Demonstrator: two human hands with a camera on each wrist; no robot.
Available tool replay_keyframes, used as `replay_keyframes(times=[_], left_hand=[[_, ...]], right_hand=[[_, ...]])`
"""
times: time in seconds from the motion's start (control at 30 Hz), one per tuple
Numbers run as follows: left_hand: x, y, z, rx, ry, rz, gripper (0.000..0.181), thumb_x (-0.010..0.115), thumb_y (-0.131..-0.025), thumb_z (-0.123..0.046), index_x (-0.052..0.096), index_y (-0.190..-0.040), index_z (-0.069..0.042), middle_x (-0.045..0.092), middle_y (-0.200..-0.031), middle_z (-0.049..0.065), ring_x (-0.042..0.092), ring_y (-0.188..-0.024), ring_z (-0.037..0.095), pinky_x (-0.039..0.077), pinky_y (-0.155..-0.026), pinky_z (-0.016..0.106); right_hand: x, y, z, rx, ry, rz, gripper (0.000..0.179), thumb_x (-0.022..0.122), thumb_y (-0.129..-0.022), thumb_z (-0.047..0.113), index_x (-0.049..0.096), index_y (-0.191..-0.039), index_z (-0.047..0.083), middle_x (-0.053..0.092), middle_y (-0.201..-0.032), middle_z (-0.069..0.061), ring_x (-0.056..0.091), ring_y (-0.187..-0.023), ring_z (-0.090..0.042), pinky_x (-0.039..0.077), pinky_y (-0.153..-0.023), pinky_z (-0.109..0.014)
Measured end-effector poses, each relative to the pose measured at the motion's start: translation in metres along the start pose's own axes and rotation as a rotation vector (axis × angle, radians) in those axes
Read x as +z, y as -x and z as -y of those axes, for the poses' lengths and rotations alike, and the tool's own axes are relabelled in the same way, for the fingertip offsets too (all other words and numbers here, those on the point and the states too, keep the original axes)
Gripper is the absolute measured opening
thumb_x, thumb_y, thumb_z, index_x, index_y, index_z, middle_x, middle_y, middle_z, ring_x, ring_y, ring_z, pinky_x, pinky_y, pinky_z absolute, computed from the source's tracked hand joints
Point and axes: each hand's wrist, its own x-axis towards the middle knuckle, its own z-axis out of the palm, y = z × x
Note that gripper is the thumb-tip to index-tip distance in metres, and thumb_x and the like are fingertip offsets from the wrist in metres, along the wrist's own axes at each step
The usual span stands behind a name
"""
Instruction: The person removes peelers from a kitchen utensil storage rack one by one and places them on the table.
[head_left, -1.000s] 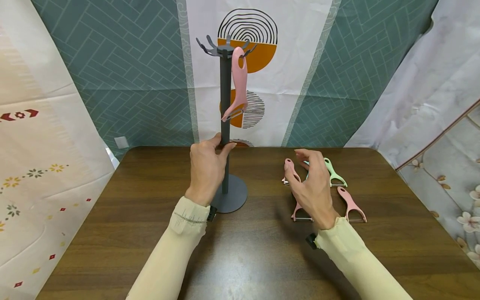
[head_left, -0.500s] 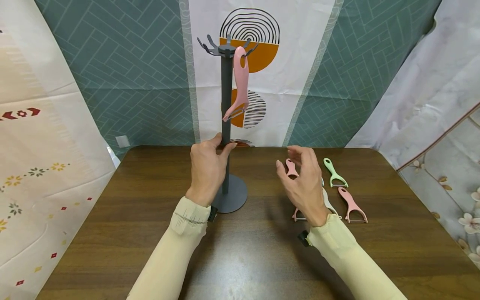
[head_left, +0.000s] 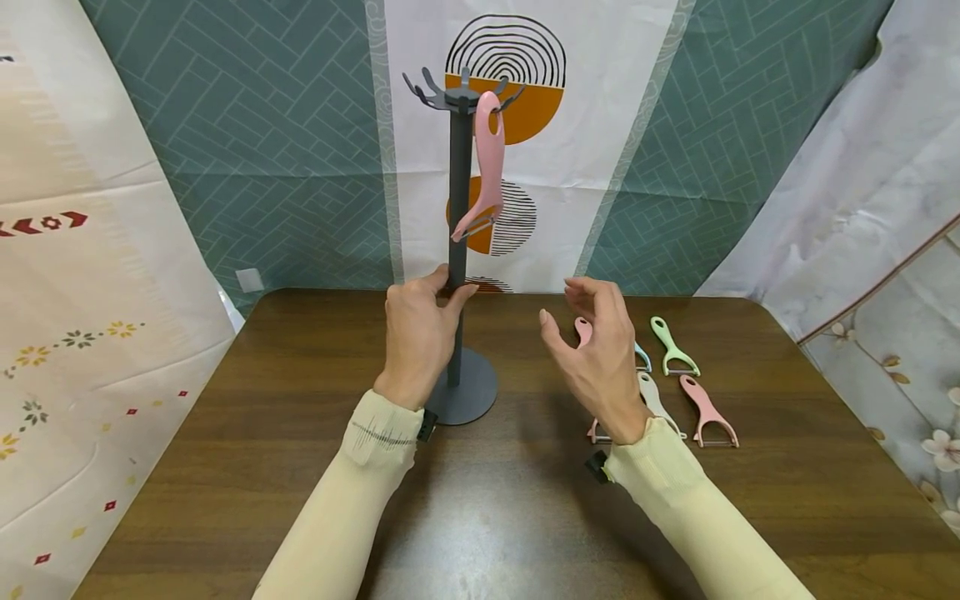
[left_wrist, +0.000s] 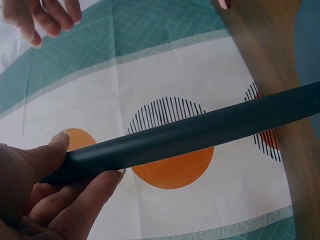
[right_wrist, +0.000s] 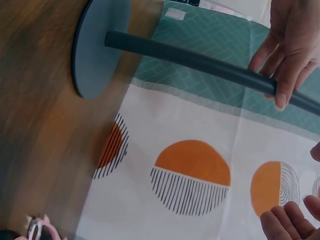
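Observation:
A dark grey hook stand (head_left: 458, 183) rises from a round base (head_left: 474, 396). My left hand (head_left: 416, 337) grips its pole between thumb and fingers, as the left wrist view also shows. A pink peeler (head_left: 491, 158) hangs by its handle hole from one of the stand's hooks. My right hand (head_left: 600, 358) hovers right of the stand with thumb and fingers spread and bent, holding nothing. Behind and beside it lie a green peeler (head_left: 670, 350), a pink peeler (head_left: 705, 412), a white peeler (head_left: 652, 404) and a partly hidden blue peeler (head_left: 642, 358).
Another pink peeler (head_left: 583, 327) shows past the right hand, and a blade end (head_left: 598, 435) peeks out below it. The brown wooden table (head_left: 300, 467) meets a patterned cloth backdrop (head_left: 300, 200). Several bare hooks (head_left: 423, 87) fan out at the stand's top.
My right hand has moved left and slightly away from me, off the peelers, uncovering the white and blue ones. The left hand keeps its grip on the pole. The view has shifted slightly.

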Motion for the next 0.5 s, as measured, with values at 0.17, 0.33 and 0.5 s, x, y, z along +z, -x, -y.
replay_keyframes(times=[0.17,0.33,0.5], left_hand=[[-0.001,0.000,0.001,-0.016,0.006,0.014,0.021,0.079,-0.090,-0.028,0.080,-0.097,-0.009,0.079,-0.084,0.008,0.076,-0.080,0.027,0.055,-0.063,0.038],[-0.001,0.000,0.001,-0.015,0.001,0.014,0.020,0.079,-0.090,-0.027,0.079,-0.097,-0.008,0.079,-0.082,0.009,0.075,-0.077,0.028,0.054,-0.061,0.039],[-0.001,0.000,0.000,-0.009,-0.005,0.017,0.017,0.079,-0.090,-0.024,0.078,-0.095,-0.008,0.077,-0.079,0.009,0.074,-0.074,0.028,0.054,-0.060,0.039]], right_hand=[[0.004,-0.004,0.008,-0.024,-0.011,0.006,0.046,0.075,-0.090,0.018,0.058,-0.130,0.005,0.059,-0.121,-0.012,0.064,-0.116,-0.021,0.054,-0.103,-0.035],[0.010,-0.008,0.013,-0.055,-0.056,-0.006,0.044,0.075,-0.089,0.015,0.058,-0.128,0.003,0.059,-0.119,-0.013,0.064,-0.115,-0.020,0.054,-0.103,-0.033],[0.012,-0.011,0.016,-0.070,-0.077,-0.021,0.043,0.075,-0.089,0.012,0.058,-0.127,0.002,0.060,-0.118,-0.014,0.063,-0.112,-0.021,0.055,-0.102,-0.032]])
